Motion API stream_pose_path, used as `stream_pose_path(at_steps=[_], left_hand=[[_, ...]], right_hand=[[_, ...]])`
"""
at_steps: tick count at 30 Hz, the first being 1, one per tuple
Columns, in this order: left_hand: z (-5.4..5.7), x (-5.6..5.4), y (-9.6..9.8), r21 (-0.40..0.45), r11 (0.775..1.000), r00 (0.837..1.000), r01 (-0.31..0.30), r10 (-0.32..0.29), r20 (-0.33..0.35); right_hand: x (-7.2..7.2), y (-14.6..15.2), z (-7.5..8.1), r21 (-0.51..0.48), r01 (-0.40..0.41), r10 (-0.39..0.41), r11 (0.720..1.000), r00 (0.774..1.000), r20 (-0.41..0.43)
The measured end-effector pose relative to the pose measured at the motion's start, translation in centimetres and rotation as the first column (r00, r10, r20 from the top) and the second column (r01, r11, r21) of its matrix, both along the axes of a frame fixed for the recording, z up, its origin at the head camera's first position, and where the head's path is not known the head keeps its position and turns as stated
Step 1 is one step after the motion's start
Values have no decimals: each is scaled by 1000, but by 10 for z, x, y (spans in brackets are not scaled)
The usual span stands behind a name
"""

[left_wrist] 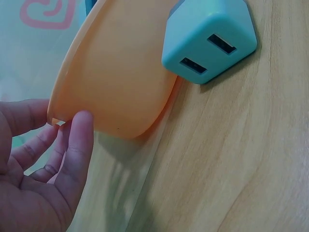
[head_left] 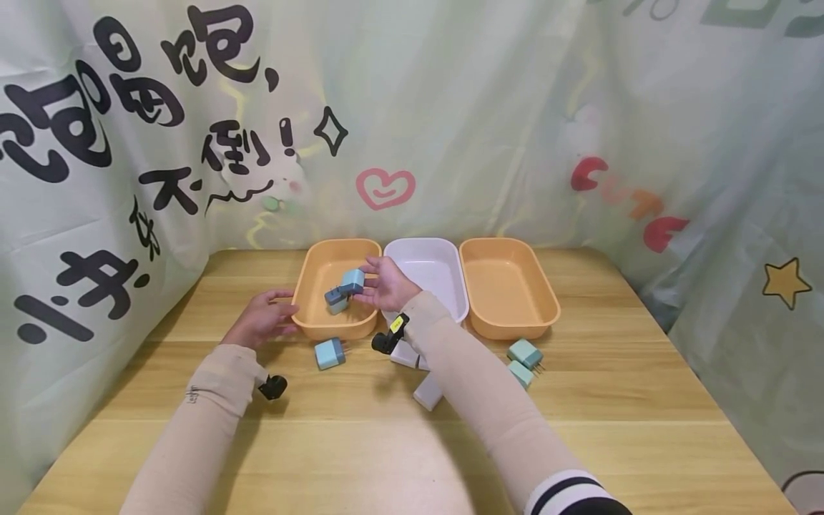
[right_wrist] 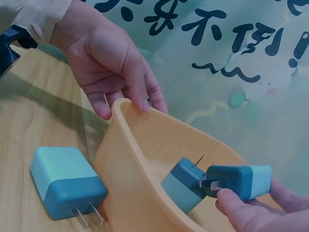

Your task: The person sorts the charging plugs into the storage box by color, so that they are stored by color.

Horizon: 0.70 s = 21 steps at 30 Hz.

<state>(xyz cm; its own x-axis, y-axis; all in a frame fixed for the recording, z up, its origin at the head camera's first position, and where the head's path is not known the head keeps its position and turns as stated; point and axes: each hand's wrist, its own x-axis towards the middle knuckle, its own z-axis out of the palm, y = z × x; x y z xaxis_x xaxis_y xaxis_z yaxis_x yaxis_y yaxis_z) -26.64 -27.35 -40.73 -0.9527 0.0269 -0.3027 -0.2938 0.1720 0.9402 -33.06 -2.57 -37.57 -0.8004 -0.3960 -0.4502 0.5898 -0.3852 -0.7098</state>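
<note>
My left hand [head_left: 262, 319] pinches the outer rim of the left orange tray [left_wrist: 120, 72], thumb and fingers on either side of it. Over that tray, my right hand [head_left: 388, 284] holds a two-tone blue USB charger [right_wrist: 239, 181] between thumb and fingers, its metal prongs pointing left. Just beside it, a second blue charger [right_wrist: 184, 183] is inside the tray, tilted, with a prong facing up. Another blue charger [head_left: 330, 353] lies on the table in front of the tray; its two USB ports show in the left wrist view.
A white tray [head_left: 430, 250] stands in the middle, and another orange tray [head_left: 508, 286] at the right. White chargers [head_left: 427, 393] lie partly behind my right forearm. Two green chargers [head_left: 524, 352] sit before the right tray. A printed curtain [head_left: 450, 143] hangs behind the table.
</note>
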Motion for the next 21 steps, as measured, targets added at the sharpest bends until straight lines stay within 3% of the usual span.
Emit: stream_pose_path(at_steps=[9,21], left_hand=[[1,-1,1,-5,1000,1000,-7,7,7],[-1,0,0,1,1000,1000,-3,3,-1]], right_hand=[[0,-2,-3,-60,82,-84,995,996,-29],[3,-1,-4,-51,80,-82,995,996,-43]])
